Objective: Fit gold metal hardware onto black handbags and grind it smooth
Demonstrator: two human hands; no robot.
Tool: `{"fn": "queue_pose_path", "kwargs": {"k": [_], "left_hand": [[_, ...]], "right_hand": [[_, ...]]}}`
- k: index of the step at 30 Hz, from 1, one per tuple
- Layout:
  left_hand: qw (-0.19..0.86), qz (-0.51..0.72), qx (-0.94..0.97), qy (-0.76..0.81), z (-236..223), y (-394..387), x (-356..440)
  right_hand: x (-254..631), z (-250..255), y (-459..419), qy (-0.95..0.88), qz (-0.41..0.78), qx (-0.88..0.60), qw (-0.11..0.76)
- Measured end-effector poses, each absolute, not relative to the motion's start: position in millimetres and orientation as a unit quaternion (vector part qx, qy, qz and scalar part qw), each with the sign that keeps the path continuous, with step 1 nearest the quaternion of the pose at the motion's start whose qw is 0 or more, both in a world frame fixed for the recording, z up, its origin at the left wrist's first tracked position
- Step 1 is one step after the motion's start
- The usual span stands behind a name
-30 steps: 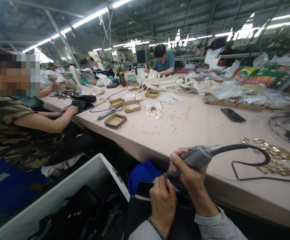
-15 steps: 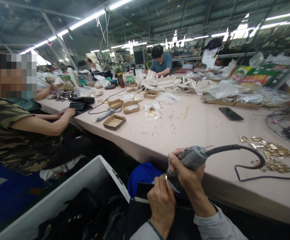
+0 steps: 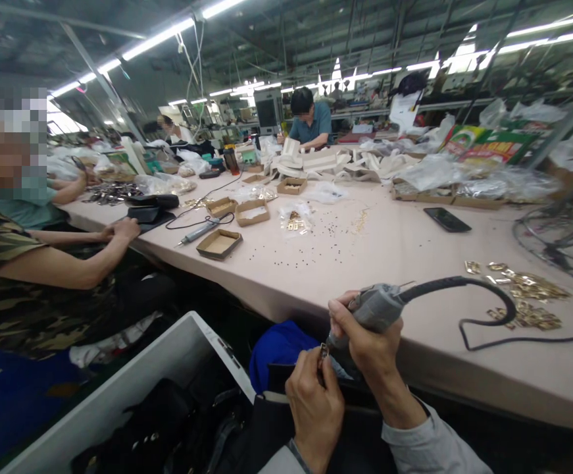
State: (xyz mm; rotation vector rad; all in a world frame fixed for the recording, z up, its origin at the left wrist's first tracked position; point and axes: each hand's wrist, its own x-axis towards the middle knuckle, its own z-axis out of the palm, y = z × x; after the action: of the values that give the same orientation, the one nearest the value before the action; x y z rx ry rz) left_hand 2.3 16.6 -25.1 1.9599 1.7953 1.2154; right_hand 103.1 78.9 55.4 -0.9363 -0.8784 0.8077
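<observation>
My right hand [image 3: 377,352] is wrapped round the grey body of an electric screwdriver [image 3: 377,309], tilted with its front end down toward my left hand [image 3: 316,401]. A black cord [image 3: 441,283] curves from its back end onto the table. Between the thumb and fingers of my left hand is a small gold metal fitting [image 3: 323,351], close to the screwdriver's front end. The screwdriver's tip is hidden, so I cannot tell whether it touches the fitting. Beneath both hands lies a black leather-like piece [image 3: 360,438] over my lap.
Gold fittings [image 3: 533,286] lie in piles at the table's right, below a phone [image 3: 447,220]. A cardboard tray [image 3: 220,244], another screwdriver [image 3: 200,232] and scattered black bits lie farther left. A white bin [image 3: 187,329] holds black goods. A co-worker's arm [image 3: 76,263] is at left.
The whole view has shifted slightly, with the table and its things appearing a little farther left. Both hands keep nearly the same pose, and the gold fitting looks slightly turned.
</observation>
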Motion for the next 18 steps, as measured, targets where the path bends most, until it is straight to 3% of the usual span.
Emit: {"fn": "queue_pose_path", "kwargs": {"k": [10,18], "left_hand": [[-0.078,0.380,0.716,0.580,-39,18,8],[-0.097,0.370,0.717,0.583,-36,18,6]], "right_hand": [[100,67,74,-0.393,0.370,-0.446,0.714],[96,69,69,-0.399,0.352,-0.454,0.715]]}}
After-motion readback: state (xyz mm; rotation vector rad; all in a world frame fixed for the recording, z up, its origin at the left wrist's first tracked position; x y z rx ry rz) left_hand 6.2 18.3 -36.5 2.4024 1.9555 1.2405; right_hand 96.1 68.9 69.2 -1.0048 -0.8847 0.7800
